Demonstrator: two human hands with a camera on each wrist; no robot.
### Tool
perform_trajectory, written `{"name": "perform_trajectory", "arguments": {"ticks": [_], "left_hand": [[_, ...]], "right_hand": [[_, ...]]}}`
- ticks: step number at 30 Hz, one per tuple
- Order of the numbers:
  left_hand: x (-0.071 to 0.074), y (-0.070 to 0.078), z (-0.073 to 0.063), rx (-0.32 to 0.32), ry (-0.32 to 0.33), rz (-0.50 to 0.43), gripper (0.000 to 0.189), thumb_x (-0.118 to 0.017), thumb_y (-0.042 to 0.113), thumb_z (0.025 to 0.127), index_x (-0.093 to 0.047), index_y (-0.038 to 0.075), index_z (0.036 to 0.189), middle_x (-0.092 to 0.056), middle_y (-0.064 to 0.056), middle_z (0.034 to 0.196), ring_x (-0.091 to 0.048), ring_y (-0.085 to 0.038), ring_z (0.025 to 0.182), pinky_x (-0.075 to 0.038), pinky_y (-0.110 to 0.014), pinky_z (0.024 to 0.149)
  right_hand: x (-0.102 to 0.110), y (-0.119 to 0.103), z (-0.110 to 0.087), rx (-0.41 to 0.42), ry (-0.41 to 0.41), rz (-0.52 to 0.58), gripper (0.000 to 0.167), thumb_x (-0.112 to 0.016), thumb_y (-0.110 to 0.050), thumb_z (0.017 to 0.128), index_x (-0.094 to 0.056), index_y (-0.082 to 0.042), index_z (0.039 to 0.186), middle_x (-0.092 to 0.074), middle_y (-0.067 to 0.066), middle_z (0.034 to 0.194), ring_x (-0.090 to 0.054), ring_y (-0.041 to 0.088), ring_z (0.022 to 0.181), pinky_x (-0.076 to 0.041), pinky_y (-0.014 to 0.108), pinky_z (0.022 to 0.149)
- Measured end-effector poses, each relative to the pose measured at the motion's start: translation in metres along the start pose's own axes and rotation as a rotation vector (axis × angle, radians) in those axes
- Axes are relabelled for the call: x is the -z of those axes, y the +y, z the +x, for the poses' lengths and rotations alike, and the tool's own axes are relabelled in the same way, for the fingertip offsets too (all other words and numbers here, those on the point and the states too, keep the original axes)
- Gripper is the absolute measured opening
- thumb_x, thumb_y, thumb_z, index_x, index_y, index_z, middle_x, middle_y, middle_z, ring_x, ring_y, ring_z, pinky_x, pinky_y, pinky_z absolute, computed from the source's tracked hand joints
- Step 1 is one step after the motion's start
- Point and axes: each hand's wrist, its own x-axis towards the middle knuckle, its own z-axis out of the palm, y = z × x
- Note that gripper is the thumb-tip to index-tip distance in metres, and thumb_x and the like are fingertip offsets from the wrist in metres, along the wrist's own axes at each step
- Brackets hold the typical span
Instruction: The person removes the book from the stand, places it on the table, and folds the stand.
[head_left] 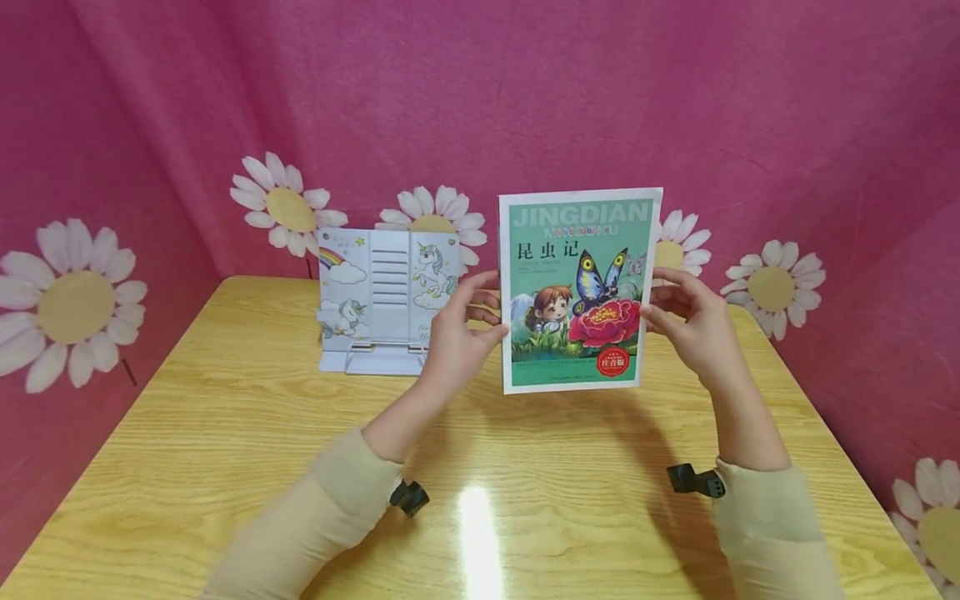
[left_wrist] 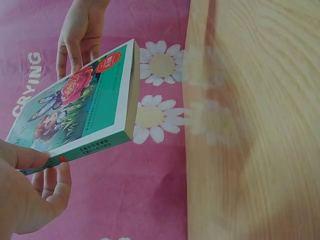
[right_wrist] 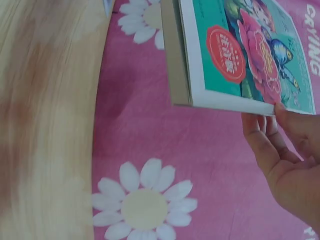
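Observation:
A closed paperback book (head_left: 577,287) with a green cover, a butterfly and a red flower is held upright above the table, its front towards me. My left hand (head_left: 465,333) pinches the spine edge, thumb in front and fingers behind. On the opposite edge, my right hand (head_left: 697,329) grips with its thumb on the cover and its fingers at the back. The left wrist view shows the green spine of the book (left_wrist: 95,145) beside the left thumb. In the right wrist view the page edges of the book (right_wrist: 175,60) face the camera.
Left of the book, a white book stand (head_left: 390,296) with unicorn pictures and a wire ledge stands on the wooden table (head_left: 525,467). Pink cloth (head_left: 480,100) with large white daisies surrounds the table at the back and sides.

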Motion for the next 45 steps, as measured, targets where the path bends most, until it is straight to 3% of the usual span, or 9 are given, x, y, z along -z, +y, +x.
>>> {"name": "perform_trajectory", "arguments": {"ticks": [8, 13, 17, 29, 38, 45], "left_hand": [[-0.014, -0.010, -0.002, 0.061, -0.035, -0.013, 0.067, -0.070, -0.013, 0.073, -0.052, 0.015, 0.131, -0.061, -0.013, 0.098, -0.063, -0.026, 0.081, -0.057, -0.025, 0.066], [-0.023, -0.018, -0.005, 0.089, -0.063, 0.003, 0.068, -0.070, -0.012, 0.074, -0.051, 0.015, 0.133, -0.061, -0.013, 0.098, -0.064, -0.026, 0.082, -0.057, -0.024, 0.065], [-0.029, -0.022, -0.008, 0.121, -0.081, 0.026, 0.069, -0.071, -0.011, 0.075, -0.050, 0.016, 0.135, -0.062, -0.012, 0.100, -0.064, -0.026, 0.085, -0.056, -0.023, 0.066], [-0.046, -0.044, -0.009, 0.221, -0.117, 0.006, 0.071, -0.071, -0.010, 0.074, -0.048, 0.016, 0.136, -0.061, -0.009, 0.100, -0.062, -0.018, 0.082, -0.056, -0.021, 0.066], [-0.056, -0.056, -0.008, 0.303, -0.135, -0.078, 0.070, -0.067, -0.013, 0.076, -0.048, 0.014, 0.137, -0.058, -0.015, 0.102, -0.059, -0.017, 0.079, -0.058, -0.039, 0.069], [-0.066, -0.067, -0.006, 0.340, -0.138, -0.093, 0.071, -0.066, -0.015, 0.075, -0.047, 0.013, 0.138, -0.057, -0.010, 0.098, -0.060, -0.015, 0.074, -0.058, -0.038, 0.067]], "right_hand": [[0.009, 0.020, -0.005, -0.048, -0.042, -0.060, 0.045, -0.065, -0.010, 0.088, -0.052, -0.003, 0.131, -0.061, -0.006, 0.097, -0.061, -0.002, 0.080, -0.055, 0.017, 0.067], [0.010, 0.036, -0.009, -0.072, -0.083, -0.035, 0.049, -0.064, -0.013, 0.089, -0.049, 0.000, 0.134, -0.057, 0.006, 0.105, -0.061, 0.000, 0.083, -0.055, 0.018, 0.069], [0.010, 0.046, -0.011, -0.137, -0.098, -0.044, 0.047, -0.063, -0.014, 0.090, -0.050, -0.002, 0.134, -0.053, 0.012, 0.113, -0.061, 0.002, 0.085, -0.055, 0.019, 0.071], [0.010, 0.070, -0.012, -0.163, -0.169, -0.015, 0.053, -0.060, -0.013, 0.092, -0.042, -0.003, 0.141, -0.048, 0.013, 0.120, -0.060, -0.002, 0.086, -0.057, 0.024, 0.071], [0.015, 0.078, -0.012, -0.215, -0.256, -0.025, 0.059, -0.059, -0.013, 0.093, -0.034, -0.012, 0.146, -0.041, 0.017, 0.132, -0.060, 0.007, 0.091, -0.057, 0.032, 0.074], [0.017, 0.091, -0.008, -0.226, -0.305, 0.015, 0.063, -0.057, -0.006, 0.093, -0.029, -0.013, 0.149, -0.038, 0.018, 0.133, -0.060, 0.009, 0.090, -0.057, 0.028, 0.071]]}}
